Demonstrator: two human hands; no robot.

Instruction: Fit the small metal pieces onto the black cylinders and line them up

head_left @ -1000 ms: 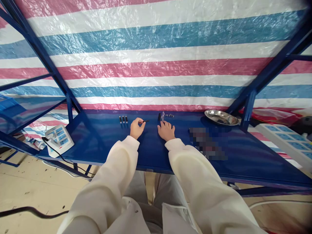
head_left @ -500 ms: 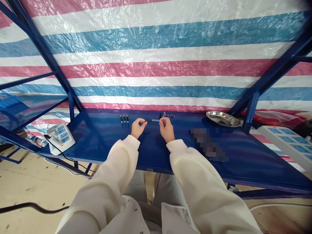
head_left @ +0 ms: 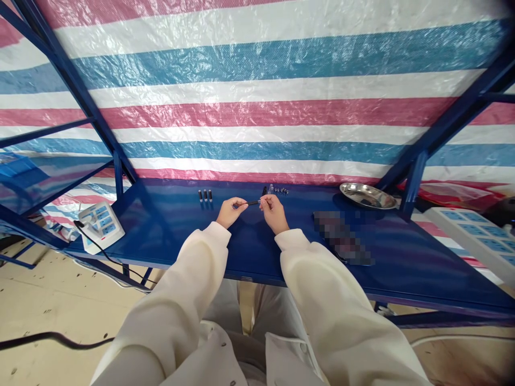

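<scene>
Between my two hands, level above the blue table, is a slim black pen-like tube (head_left: 253,203). My left hand (head_left: 230,211) pinches its left end between thumb and fingertips. My right hand (head_left: 274,212) is closed at the other end, on a thin pale rod (head_left: 259,202) of which only a short bit shows; the fingers cover the rest. Three short black cylinders with pale ends (head_left: 205,195) stand in a row left of my left hand. Just beyond my right hand lie a small black piece (head_left: 264,190), a clear piece (head_left: 271,188) and several tiny shiny metal parts (head_left: 282,191).
On the blue table (head_left: 169,230), a shiny metal dish (head_left: 368,196) stands at the back right, with a blurred dark flat object (head_left: 344,238) nearer me. White power strips sit at the left (head_left: 100,226) and right (head_left: 478,236). Blue frame bars slope up at both sides.
My hands have come closer together. The long stretch of thin pale rod between them has mostly gone from sight, and the black tube now spans most of the gap.
</scene>
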